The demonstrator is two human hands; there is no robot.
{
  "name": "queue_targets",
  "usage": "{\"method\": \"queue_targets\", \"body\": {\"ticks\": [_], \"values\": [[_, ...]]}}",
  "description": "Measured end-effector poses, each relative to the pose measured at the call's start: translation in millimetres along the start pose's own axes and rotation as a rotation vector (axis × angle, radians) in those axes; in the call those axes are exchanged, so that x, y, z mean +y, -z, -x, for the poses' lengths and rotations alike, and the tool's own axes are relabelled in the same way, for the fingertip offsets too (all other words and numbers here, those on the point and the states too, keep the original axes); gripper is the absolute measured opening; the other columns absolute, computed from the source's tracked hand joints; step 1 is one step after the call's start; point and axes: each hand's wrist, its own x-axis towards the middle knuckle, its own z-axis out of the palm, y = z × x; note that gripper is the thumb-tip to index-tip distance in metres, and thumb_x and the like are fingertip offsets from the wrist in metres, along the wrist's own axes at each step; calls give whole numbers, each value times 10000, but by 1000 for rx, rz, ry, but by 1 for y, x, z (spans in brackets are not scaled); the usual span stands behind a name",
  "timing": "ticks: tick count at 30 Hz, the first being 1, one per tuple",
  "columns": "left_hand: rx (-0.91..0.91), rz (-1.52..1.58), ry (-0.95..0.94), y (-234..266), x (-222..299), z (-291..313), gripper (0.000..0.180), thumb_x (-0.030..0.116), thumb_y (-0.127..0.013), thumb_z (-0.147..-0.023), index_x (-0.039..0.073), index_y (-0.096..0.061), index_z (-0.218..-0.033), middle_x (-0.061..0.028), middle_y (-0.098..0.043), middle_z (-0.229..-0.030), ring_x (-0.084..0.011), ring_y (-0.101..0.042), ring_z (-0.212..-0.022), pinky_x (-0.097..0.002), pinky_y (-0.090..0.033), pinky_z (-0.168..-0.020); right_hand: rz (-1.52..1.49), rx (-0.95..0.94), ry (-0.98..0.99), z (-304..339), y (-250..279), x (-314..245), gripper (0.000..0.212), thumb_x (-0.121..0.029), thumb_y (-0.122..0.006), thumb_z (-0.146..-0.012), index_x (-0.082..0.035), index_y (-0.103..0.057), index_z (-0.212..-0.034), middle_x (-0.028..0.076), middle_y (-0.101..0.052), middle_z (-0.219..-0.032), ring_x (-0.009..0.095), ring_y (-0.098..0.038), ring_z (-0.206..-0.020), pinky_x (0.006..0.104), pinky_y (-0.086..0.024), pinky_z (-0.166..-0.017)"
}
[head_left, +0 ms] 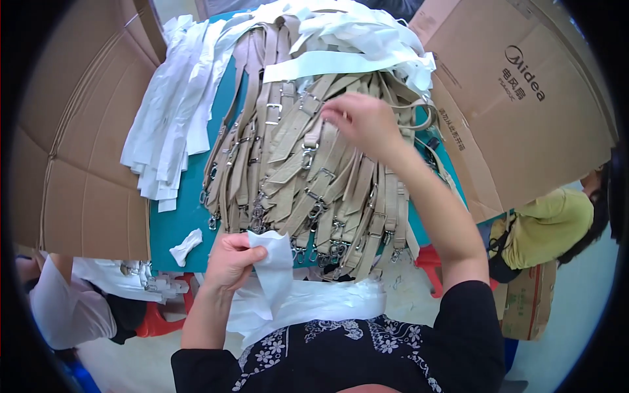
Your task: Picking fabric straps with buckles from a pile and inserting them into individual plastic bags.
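Note:
My left hand [232, 261] is closed at the near edge of the table, pinching a white strip [274, 265] between thumb and fingers. The strip hangs down toward my lap; I cannot tell whether it is paper or cloth. Over the middle of the table my right hand [364, 124] is closed, its fingertips pinched at a beige strap [313, 136] with a metal snap hook. Around and below it lies a thick heap of beige straps [288, 157] with silvery buckles and snap hooks, many hooks hanging toward the near table edge.
White strips [171, 111] drape over the left side, and more white strips [360, 39] pile at the back. A crumpled white piece [187, 247] lies on the green tabletop [180, 226]. Large cardboard boxes [92, 131] flank the table. People sit at both sides, near red stools [429, 265].

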Motion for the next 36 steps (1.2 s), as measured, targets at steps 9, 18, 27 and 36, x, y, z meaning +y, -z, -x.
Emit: {"method": "queue_targets", "body": {"ticks": [9, 18, 27, 36], "values": [[55, -49, -23, 14, -18, 8, 117, -8, -690, -694, -33, -645, -799, -108, -650, -807, -155, -622, -717, -284, -504, -678, 335, -739, -535, -86, -47, 18, 595, -582, -532, -735, 4, -632, -706, 118, -594, -622, 229, -575, -603, 347, -461, -602], [85, -30, -165, 3, -10, 13, 158, 20, -597, -806, -6, -575, -960, -50, -637, -808, -69, -581, -681, -222, -479, -624, -1399, -104, -1156, -35, -12, -5, 251, -277, -543, -870, -29, -553, -907, 83, -629, -797, 123, -613, -635, 205, -522, -583], [-25, -318, -159, 1, -23, 24, 87, -7, -673, -728, -20, -663, -814, -80, -651, -746, -96, -592, -642, -210, -475, -591, -2115, -269, -716, 84, 22, -76, 384, -132, -457, -903, -118, -338, -1268, 113, -529, -1071, 263, -563, -960, 418, -467, -862], [13, -398, -139, -10, -38, 37, 95, -46, -684, -693, -32, -665, -785, -85, -651, -734, -110, -610, -660, -217, -491, -597, -2142, -38, -746, 91, 31, -92, 298, -155, -434, -919, -53, -413, -1198, 83, -589, -1039, 213, -598, -934, 382, -496, -829]]}}
